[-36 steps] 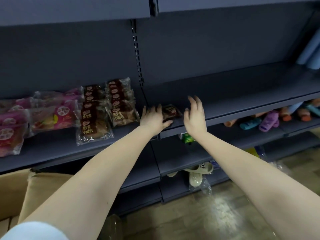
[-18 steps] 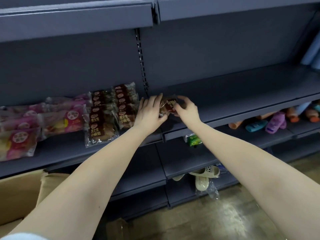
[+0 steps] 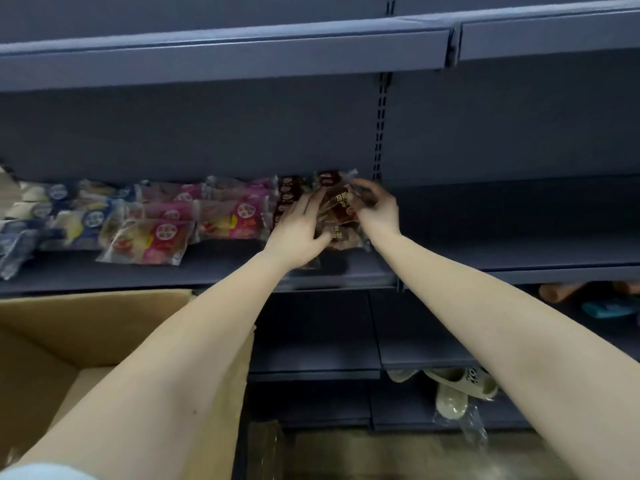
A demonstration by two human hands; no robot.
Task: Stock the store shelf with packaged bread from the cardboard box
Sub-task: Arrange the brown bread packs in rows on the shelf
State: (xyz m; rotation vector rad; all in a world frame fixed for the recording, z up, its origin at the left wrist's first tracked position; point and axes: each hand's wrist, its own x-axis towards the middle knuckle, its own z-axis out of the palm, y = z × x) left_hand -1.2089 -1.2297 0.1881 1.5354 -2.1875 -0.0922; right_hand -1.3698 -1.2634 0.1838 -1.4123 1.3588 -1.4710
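A brown-labelled bread packet (image 3: 341, 206) is held above the rows of brown packets (image 3: 289, 199) on the grey shelf (image 3: 242, 268). My right hand (image 3: 377, 209) grips its right end with curled fingers. My left hand (image 3: 298, 233) lies against its left side with fingers stretched forward. More brown packets lie under the hands, partly hidden. Pink-labelled bread packets (image 3: 166, 237) and blue-labelled packets (image 3: 52, 216) fill the shelf further left. The open cardboard box (image 3: 86, 327) stands at the lower left, below my left arm.
The shelf section right of the upright (image 3: 519, 237) is bare. An upper shelf (image 3: 242, 57) overhangs. Lower shelves hold beige slippers (image 3: 457, 386) and coloured items (image 3: 588, 299). A clear plastic wrapper (image 3: 266, 448) lies on the floor.
Both hands carried the brown packet left, from the shelf edge right of the upright onto the stacked brown packets. The view swung left, showing more of the box and the blue packets.
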